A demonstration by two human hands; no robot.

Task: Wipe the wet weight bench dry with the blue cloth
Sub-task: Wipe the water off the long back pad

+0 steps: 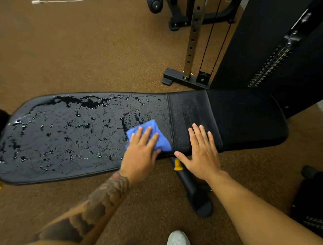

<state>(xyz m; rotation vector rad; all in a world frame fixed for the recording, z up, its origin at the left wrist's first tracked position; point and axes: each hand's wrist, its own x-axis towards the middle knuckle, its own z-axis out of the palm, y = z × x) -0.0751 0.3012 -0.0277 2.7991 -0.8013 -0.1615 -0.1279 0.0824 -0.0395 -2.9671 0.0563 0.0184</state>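
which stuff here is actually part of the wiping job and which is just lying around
In the job: blue cloth pressed under the left hand; wet weight bench, with the right hand flat on its dry part.
Just around: cable machine post, weight stack, white shoe, white cord.

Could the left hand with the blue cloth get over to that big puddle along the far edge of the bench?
Probably yes. The left hand lies flat on the blue cloth, and only wet bench pad lies between it and the puddle; nothing blocks the way.
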